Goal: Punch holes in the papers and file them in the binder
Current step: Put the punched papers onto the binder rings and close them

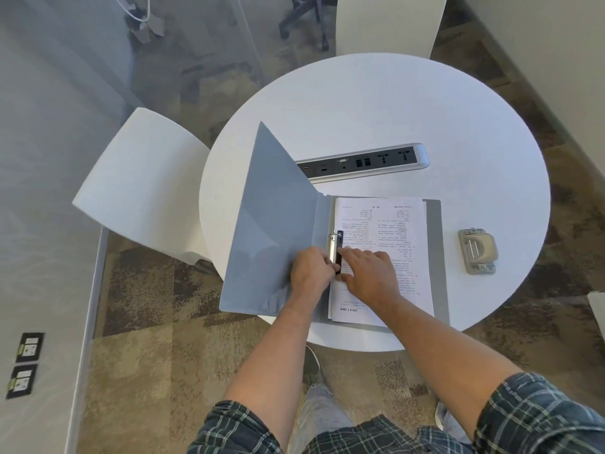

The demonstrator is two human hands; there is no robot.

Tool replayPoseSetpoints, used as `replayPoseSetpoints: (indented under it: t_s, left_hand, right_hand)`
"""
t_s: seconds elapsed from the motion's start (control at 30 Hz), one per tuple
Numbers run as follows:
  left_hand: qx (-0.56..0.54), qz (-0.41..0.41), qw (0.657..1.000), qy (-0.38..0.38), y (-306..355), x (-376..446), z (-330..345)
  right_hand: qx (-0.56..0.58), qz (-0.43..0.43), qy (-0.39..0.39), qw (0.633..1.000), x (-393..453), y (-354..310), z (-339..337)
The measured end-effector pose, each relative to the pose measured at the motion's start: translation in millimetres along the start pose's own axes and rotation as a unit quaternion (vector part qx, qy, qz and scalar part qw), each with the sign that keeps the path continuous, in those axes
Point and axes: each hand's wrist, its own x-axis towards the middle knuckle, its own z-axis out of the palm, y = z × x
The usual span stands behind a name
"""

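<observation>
Papers (389, 247) lie in the open grey binder (275, 231) on the round table (393, 109), threaded at the ring mechanism (337, 252). Our left hand (311, 268) curls onto the mechanism's near end; our right hand (370, 273) presses flat, fingers straight, on the sheets beside it. We judge the rings are being closed: keep the sheets flat, holes clear, squeeze evenly. Hole punch (477, 251) sits apart, right. Readable, upside down: "NEXT IAS"; the rest too small.

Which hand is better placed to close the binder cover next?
Left. The left hand is at the rings, beside the raised cover; the right hand lies on the papers, farther from it.
</observation>
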Motion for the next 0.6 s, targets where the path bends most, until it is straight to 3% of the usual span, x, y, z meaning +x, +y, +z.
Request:
replayPoseSetpoints:
  t_s: [0.2,0.3,0.4,0.43,0.5,0.53,0.57,0.6]
  left_hand:
    - [0.005,0.010,1.000,0.011,1.7,-4.3,0.4]
    - [0.062,0.027,0.998,-0.014,11.6,-10.3,-5.3]
    - [0.143,0.110,0.984,0.003,35.4,-30.3,-23.4]
    - [0.159,0.173,0.971,0.053,43.3,-41.6,-32.9]
    - [0.177,0.312,0.902,0.241,55.3,-68.7,-56.5]
    - [0.183,0.330,0.867,0.325,58.0,-82.6,-71.6]
    - [0.189,0.298,0.857,0.375,57.0,-93.2,-87.5]
    - [0.192,0.227,0.875,0.383,52.9,-99.1,-103.6]
  right_hand:
    - [0.000,-0.004,-0.007,1.000,2.5,0.9,5.8]
    - [-0.015,-0.009,0.002,1.000,1.5,2.1,8.5]
    - [-0.008,-0.024,-0.008,1.000,0.0,7.2,7.9]
    - [-0.007,-0.027,-0.019,0.999,0.6,9.1,6.5]
    - [-0.010,-0.035,-0.034,0.999,1.8,12.4,2.4]
    - [-0.008,-0.040,-0.043,0.998,1.9,14.3,0.5]
    - [-0.003,-0.047,-0.055,0.997,2.0,16.6,-1.4]
    - [0.003,-0.055,-0.071,0.996,2.0,19.3,-4.1]
